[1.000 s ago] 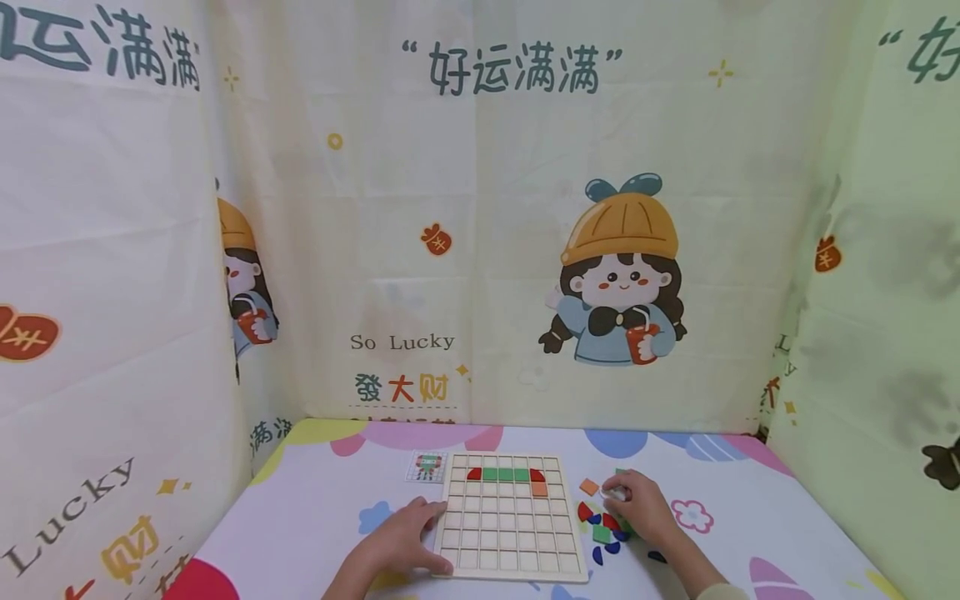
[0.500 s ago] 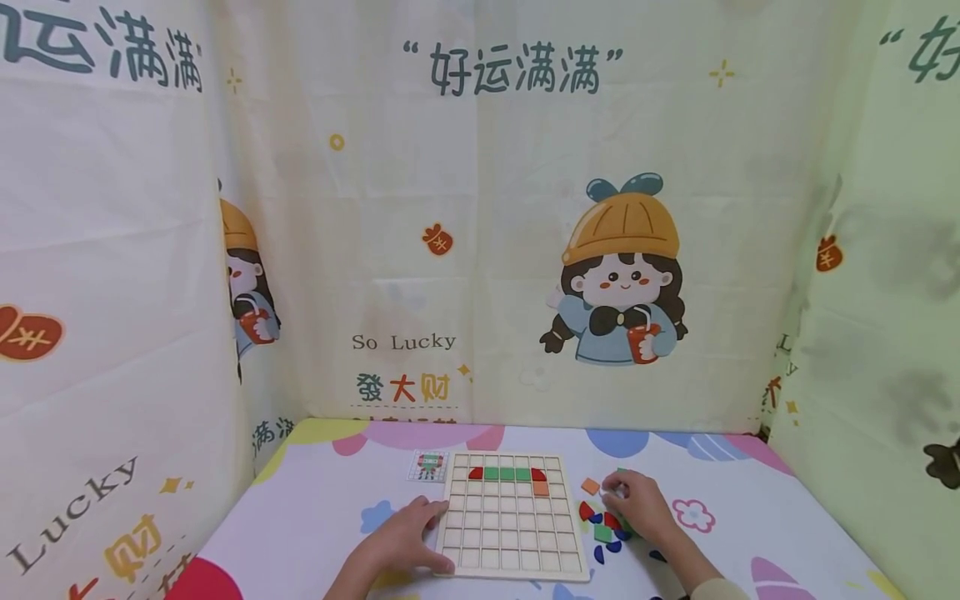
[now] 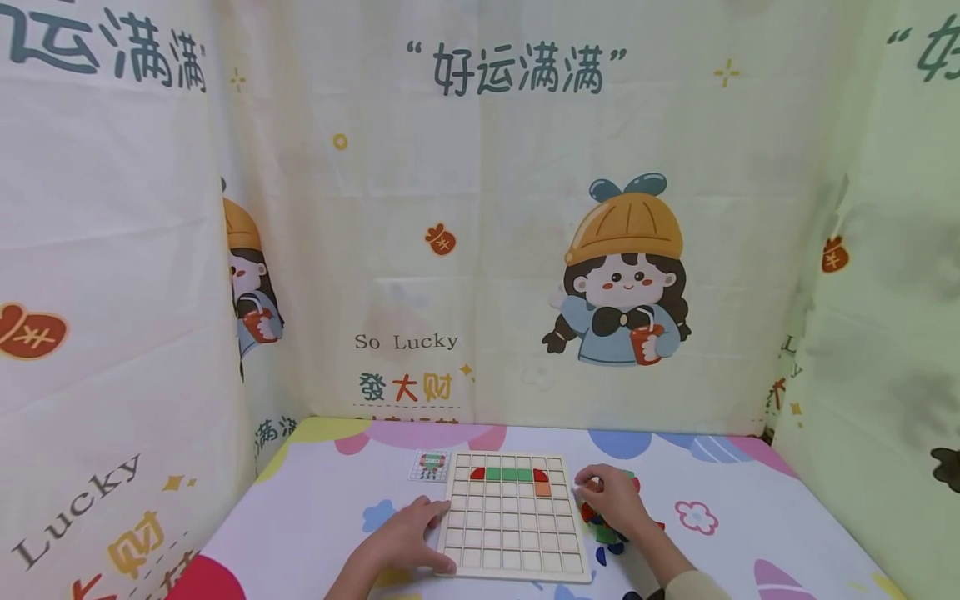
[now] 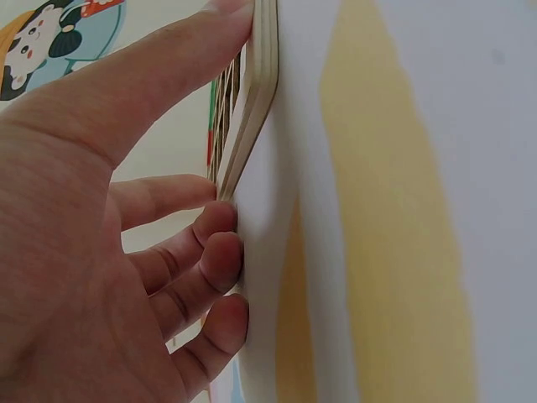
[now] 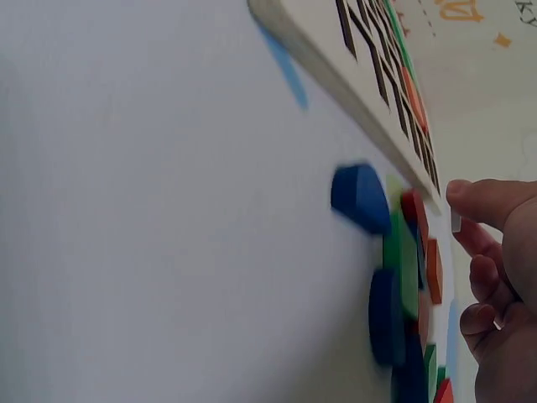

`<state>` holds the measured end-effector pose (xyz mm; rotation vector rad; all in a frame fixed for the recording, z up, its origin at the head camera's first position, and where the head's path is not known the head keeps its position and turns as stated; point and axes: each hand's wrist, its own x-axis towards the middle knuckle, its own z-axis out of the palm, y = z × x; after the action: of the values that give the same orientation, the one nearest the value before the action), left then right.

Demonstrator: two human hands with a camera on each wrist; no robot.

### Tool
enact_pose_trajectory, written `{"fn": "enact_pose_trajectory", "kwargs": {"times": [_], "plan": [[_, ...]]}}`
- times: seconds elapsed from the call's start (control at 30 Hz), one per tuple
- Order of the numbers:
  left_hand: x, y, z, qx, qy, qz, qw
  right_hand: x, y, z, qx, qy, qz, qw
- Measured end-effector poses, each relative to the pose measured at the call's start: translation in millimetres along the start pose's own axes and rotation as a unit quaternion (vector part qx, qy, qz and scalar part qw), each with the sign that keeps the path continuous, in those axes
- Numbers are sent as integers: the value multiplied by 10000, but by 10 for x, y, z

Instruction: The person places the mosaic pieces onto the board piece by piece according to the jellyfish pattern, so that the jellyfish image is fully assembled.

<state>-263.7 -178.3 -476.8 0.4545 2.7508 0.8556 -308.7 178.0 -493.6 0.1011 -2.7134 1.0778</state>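
A wooden grid board [image 3: 516,575] lies on the table, with several green squares [image 3: 510,474] in a row between two red rounded pieces [image 3: 477,474]. Under the right red piece sits an orange square [image 3: 543,489]. My left hand [image 3: 401,535] rests along the board's left side, thumb at the near corner and index fingertip against the edge. Between thumb and index finger, my right hand [image 3: 618,502] pinches a small white piece [image 5: 456,221] just off the board's right edge. Most of that piece is hidden by the fingers.
Loose coloured pieces lie under and beside my right hand, including a dark blue piece [image 5: 359,197] and a green one [image 5: 407,260]. A small pattern card [image 3: 431,467] lies at the board's far left corner. Printed cloth walls [image 3: 420,300] enclose the table.
My right hand has moved left from above the loose pieces to near the board's right edge, carrying the white piece. My left hand has stayed at the board.
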Motion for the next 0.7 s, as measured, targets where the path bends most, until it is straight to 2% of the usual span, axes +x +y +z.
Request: {"fn": "enact_pose_trajectory", "kwargs": {"times": [0.27, 0.5, 0.7], "plan": [[1, -13, 4, 29, 10, 16, 10000, 30, -229, 193, 225, -290, -88, 9993], [4, -12, 9, 57, 0, 16, 10000, 45, -271, 300, 194, -433, -320, 9984], [2, 0, 11, 29, 2, 16, 10000, 41, -316, 290, -1, -151, -348, 9993]]}}
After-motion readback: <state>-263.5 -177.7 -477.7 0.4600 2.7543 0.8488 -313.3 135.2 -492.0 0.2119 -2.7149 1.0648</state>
